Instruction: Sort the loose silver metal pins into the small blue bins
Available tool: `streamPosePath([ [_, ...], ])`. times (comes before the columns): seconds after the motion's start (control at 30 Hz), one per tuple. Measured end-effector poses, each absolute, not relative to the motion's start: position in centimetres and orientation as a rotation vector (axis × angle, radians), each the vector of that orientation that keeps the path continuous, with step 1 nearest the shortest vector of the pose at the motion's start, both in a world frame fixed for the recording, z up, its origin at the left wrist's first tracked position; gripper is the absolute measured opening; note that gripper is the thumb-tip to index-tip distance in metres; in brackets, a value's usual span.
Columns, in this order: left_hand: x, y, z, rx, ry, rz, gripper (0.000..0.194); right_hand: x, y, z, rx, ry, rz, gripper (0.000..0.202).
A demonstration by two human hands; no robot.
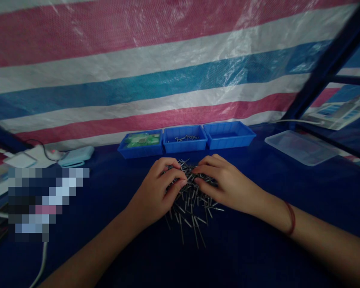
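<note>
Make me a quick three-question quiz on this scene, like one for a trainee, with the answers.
1. How many blue bins stand in the row?

2. True or false: the left hand and right hand are both at the pile of thin metal pieces.

3. Where is the red band?
a) on the left forearm
b) on the right forearm
c) in the middle bin

Key: 1. Three. 2. True. 3. b.

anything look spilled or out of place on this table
The heap of thin metal pins stands out: loose on the blue table, under the left hand and right hand, pointing every way, outside the blue bins. Whether spilled or tipped out deliberately, I cannot tell.
</note>
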State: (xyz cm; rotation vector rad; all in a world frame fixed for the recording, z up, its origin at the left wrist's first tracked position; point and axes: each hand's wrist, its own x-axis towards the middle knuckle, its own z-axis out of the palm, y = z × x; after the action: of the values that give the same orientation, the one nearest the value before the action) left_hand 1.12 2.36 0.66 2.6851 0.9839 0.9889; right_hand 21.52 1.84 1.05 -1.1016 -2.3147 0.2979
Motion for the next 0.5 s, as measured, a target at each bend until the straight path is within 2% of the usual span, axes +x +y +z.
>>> streamPosePath([
  [0.17, 1.7, 1.5, 0.6, 2.708, 0.921, 1.216, 0.01, 20.9, 1.3, 1.5, -1.076, -1.865, 0.992, 0.024],
  [0.23, 2.1, 1.2, 0.5, 2.648, 0.922, 1.287, 0.01, 20.7, 1.2, 1.5, -1.044, -1.742, 1.12, 0.022],
  [0.33, 2.5, 0.8, 0.3, 2.456, 0.993, 1.303, 0.014, 20.7, 0.9, 1.5, -0.993, -1.744, 1.031, 0.018],
  [0.5, 2.8, 0.5, 0.1, 2.334, 1.052, 1.162, 0.012, 20.8, 0.2, 1.7, -0.823, -1.938, 0.591, 0.011],
])
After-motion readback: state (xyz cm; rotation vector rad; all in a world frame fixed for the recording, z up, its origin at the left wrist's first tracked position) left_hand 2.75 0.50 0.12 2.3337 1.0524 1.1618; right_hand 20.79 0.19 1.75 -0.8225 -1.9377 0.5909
